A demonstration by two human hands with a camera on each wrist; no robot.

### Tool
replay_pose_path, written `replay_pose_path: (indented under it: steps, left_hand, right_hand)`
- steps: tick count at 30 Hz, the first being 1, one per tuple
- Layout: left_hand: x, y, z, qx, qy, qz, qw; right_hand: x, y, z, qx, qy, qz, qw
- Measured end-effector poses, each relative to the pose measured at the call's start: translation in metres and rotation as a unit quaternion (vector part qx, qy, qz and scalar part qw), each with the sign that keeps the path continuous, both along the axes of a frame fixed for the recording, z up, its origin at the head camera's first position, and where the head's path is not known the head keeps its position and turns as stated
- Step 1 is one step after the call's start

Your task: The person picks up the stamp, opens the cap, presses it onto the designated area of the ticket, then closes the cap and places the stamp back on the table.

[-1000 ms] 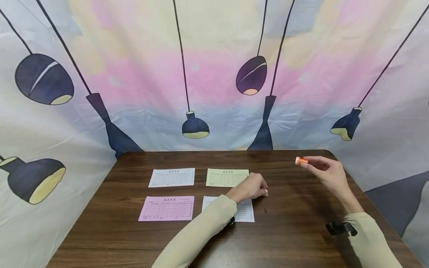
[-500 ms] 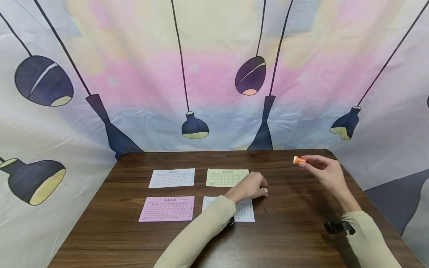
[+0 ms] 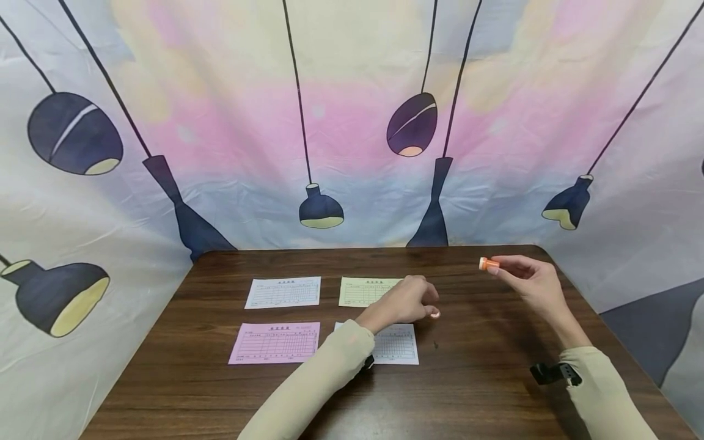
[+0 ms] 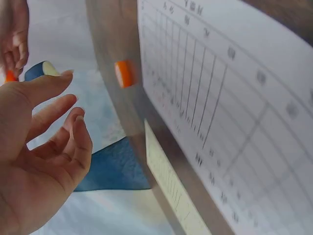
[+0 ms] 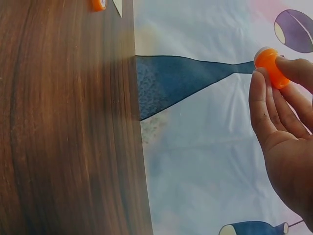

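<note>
Pinched between the thumb and fingers of my right hand (image 3: 533, 286) is a small orange stamp (image 3: 488, 264) with a whitish end, raised above the table at the far right; the right wrist view also shows the stamp (image 5: 270, 67). My left hand (image 3: 400, 299) hovers near the yellow and lower white slips. Its fingers are loosely bent with nothing between them in the left wrist view. A round orange cap (image 4: 123, 74) with a pale face lies on the table beyond those fingers. In the head view the left hand partly covers the yellow slip (image 3: 356, 293).
On the brown wooden table (image 3: 473, 385) lie a white slip (image 3: 283, 293) at upper left, a pink slip (image 3: 275, 343) below it and another white slip (image 3: 398, 347) partly under the left arm. A lamp-printed cloth (image 3: 363, 122) hangs behind the table's back edge.
The left hand has shifted slightly left and its fingers have loosened. The right hand stays nearly in place, with the stamp drifting a little left.
</note>
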State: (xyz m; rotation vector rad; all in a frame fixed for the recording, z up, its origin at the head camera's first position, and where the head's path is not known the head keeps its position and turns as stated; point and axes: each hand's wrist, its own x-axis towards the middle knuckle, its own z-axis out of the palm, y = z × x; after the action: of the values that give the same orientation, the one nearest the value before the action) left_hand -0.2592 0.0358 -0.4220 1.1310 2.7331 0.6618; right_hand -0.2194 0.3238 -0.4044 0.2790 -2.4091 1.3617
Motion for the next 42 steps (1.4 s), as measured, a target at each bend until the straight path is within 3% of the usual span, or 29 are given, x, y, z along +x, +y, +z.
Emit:
replay_pose_path:
  steps: [4, 15, 21, 28, 35, 42]
  left_hand:
    - [0.0, -0.014, 0.005, 0.016, 0.017, -0.006, 0.9997]
    - [-0.004, -0.055, 0.017, 0.043, 0.018, 0.009, 0.9989]
    - [-0.004, -0.085, 0.013, 0.055, 0.019, 0.023, 0.998]
    - [-0.002, -0.127, 0.008, 0.067, 0.019, 0.059, 0.9959]
    - [0.0, -0.174, 0.007, 0.054, 0.038, 0.086, 0.9942]
    - [-0.001, -0.206, 0.007, 0.037, 0.051, 0.106, 0.9923]
  right_hand:
    - [0.001, -0.002, 0.0, -0.004, 0.004, 0.007, 1.0]
    - [-0.001, -0.009, 0.003, -0.004, 0.008, 0.011, 0.9999]
    - [0.0, -0.017, 0.002, -0.008, 0.0, 0.028, 0.9996]
    - [-0.003, -0.018, 0.001, 0.003, -0.002, 0.018, 0.9998]
    - [-0.007, -0.018, -0.002, 0.007, 0.001, 0.022, 0.9997]
    - [-0.007, -0.025, -0.002, -0.014, -0.008, 0.042, 0.999]
